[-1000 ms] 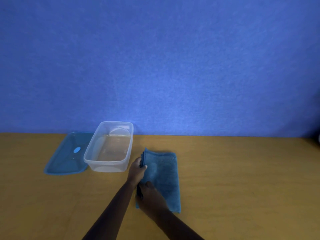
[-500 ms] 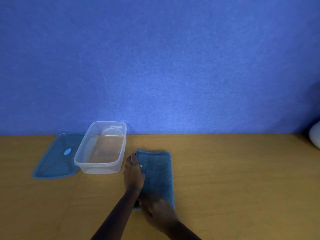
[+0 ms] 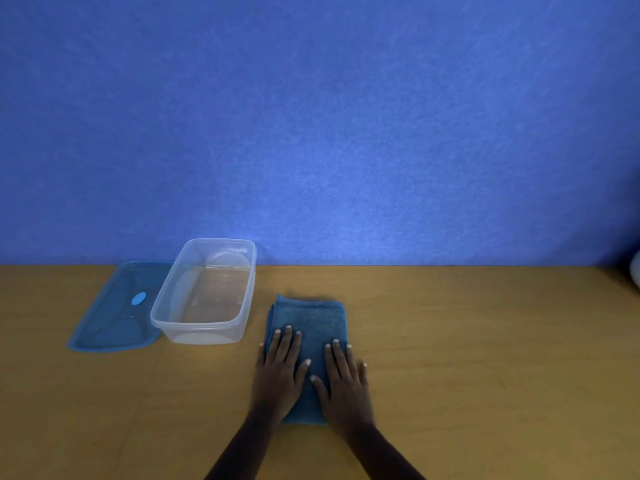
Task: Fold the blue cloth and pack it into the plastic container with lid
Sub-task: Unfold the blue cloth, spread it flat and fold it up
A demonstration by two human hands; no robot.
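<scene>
I see left hand (image 3: 277, 372) and right hand (image 3: 344, 381) flat, fingers spread, holding nothing, hiding the folded blue cloth's (image 3: 311, 320) near end, white thing (image 3: 636, 271) cut off at the right edge

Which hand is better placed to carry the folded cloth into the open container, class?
Probably the left. Both hands lie flat on the blue cloth, but the left hand is on the side nearer the plastic container, which stands open to the cloth's left. The right hand would have to cross over.

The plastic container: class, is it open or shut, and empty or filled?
Open and empty. The plastic container has no cover; its blue lid lies flat beside it, and the table shows through its clear bottom.
</scene>
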